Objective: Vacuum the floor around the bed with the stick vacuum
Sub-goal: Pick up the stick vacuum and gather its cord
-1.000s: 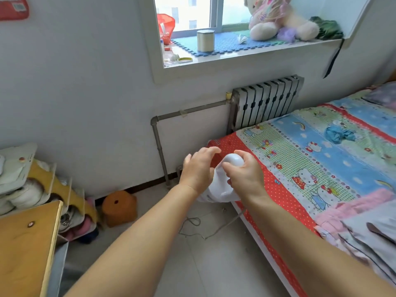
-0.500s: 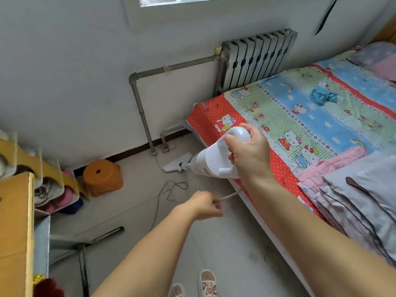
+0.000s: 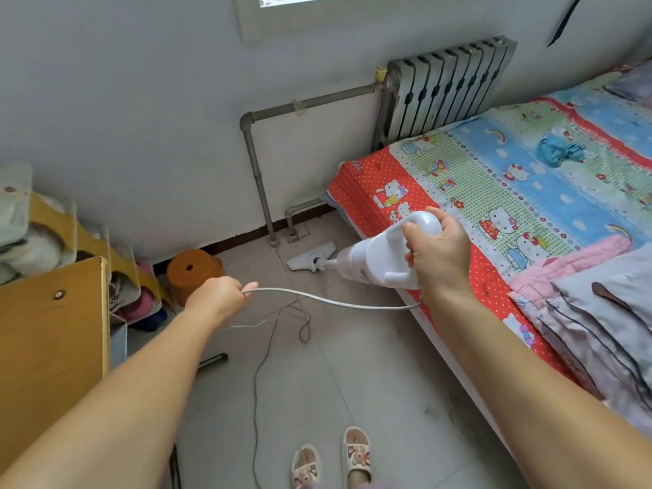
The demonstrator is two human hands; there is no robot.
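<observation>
my left hand [image 3: 216, 294] pinches the white cord [image 3: 331, 301] out to the side; my right hand [image 3: 439, 255] curls round the handle of the stick vacuum [image 3: 379, 262] — its floor head [image 3: 310, 257] on the tiles just beside the bed [image 3: 511, 192] corner.

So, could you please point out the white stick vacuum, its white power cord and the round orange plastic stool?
white stick vacuum [image 3: 374, 262]: head view, motor body.
white power cord [image 3: 331, 301]: head view, taut middle span.
round orange plastic stool [image 3: 192, 271]: head view, top.
</observation>
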